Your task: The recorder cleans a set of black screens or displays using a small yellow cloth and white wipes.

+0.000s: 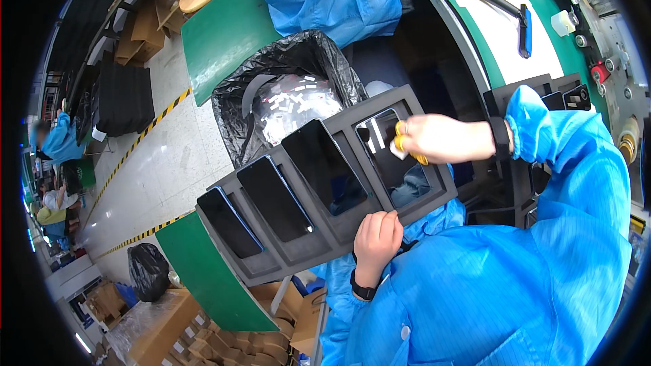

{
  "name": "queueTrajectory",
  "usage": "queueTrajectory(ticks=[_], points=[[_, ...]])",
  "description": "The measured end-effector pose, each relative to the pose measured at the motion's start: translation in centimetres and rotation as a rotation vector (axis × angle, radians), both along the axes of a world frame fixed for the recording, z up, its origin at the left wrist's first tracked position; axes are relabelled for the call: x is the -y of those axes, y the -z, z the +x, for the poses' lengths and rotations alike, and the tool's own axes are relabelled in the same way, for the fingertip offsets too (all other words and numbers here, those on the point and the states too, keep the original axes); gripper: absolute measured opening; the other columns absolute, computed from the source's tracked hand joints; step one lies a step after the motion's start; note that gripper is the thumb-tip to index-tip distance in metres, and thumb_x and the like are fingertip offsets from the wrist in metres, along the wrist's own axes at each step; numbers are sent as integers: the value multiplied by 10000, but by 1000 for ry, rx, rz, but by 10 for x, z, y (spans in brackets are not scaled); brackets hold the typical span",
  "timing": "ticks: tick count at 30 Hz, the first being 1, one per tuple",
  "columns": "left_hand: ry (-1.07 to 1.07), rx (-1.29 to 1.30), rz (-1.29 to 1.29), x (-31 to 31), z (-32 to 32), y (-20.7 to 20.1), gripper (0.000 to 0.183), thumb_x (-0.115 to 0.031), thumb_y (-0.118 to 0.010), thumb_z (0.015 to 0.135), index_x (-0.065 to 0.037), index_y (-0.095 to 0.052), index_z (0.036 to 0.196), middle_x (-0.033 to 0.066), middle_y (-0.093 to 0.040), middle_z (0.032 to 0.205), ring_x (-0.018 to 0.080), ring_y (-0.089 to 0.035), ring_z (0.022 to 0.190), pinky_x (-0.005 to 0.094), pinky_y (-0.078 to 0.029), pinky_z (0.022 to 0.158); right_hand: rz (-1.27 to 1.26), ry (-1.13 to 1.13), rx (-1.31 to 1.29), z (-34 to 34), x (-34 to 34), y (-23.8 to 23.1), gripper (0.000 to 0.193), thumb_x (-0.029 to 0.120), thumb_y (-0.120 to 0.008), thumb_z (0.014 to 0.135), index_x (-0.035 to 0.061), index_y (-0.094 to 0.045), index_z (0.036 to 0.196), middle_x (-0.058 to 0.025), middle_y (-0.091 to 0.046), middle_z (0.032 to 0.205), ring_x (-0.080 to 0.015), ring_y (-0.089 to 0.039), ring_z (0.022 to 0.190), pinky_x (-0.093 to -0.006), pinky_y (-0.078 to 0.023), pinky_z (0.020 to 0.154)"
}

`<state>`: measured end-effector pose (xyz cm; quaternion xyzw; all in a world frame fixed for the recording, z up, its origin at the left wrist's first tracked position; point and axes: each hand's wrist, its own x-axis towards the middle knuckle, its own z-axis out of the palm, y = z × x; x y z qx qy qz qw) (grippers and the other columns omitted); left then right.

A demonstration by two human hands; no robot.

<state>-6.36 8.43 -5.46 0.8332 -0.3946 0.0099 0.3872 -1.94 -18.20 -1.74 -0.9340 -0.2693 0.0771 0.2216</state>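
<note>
Across the worker's lap, a dark grey slotted tray [339, 230] holds black phones [324, 166] leaning in its compartments. Left hand [377, 238] clamps the tray's near edge; right hand [434, 138], in yellow finger cots, pinches a small white strip [399, 152] over the rightmost compartment. Just beyond sits a black waste bag [291, 88] of white scraps, beside a green-topped workbench [475, 20].

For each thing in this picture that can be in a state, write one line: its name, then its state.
Grey tray: tilted, gripped at its near edge.
Left hand: closed on the tray's edge.
Right hand: pinching a small white tab over the rightmost phone.
Rightmost phone: seated in its slot.
Three other phones: in their slots, screens dark.
Black bin bag: open, holding white scraps.
</note>
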Motion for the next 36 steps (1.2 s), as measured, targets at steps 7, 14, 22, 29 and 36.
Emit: queueTrajectory(ticks=[7, 14, 22, 29, 36], points=[[27, -2, -22, 5, -2, 5, 170, -12, -688, 729, -17, -637, 891, 92, -583, 809, 242, -587, 682, 327, -508, 604, -39, 104, -3, 4, 15, 9, 100, 81, -636, 749, -6, -588, 746, -186, -585, 779, -363, -596, 745, -428, -505, 665], [10, -49, -28, 8, 1, 1, 140, 17, -684, 732, -20, -639, 858, 95, -603, 812, 262, -610, 720, 349, -513, 625, 25, -5, -17, -2, 9, 6, 109, 79, -641, 717, -15, -619, 769, -187, -593, 764, -352, -604, 729, -413, -507, 665], [-1, -28, -32, 7, 0, -3, 144, 20, -685, 725, -24, -638, 854, 95, -601, 815, 262, -610, 722, 350, -512, 624, 57, -232, -77, -44, -15, -5, 100, 98, -645, 725, 3, -613, 730, -155, -598, 726, -322, -619, 761, -393, -528, 693], [19, 23, -34, 5, -1, 5, 162, -13, -686, 734, -15, -635, 888, 92, -578, 804, 241, -585, 686, 329, -508, 617, 106, 163, 148, 36, -3, 16, 155, 120, -614, 778, 8, -633, 882, -158, -609, 771, -337, -611, 725, -410, -501, 653], [7, 16, -54, 10, 0, 2, 158, 19, -688, 722, -25, -633, 864, 93, -592, 804, 255, -603, 703, 347, -507, 608, 38, -248, -77, -30, -32, -1, 109, 90, -622, 773, -19, -615, 772, -164, -618, 822, -299, -640, 809, -374, -547, 699]])
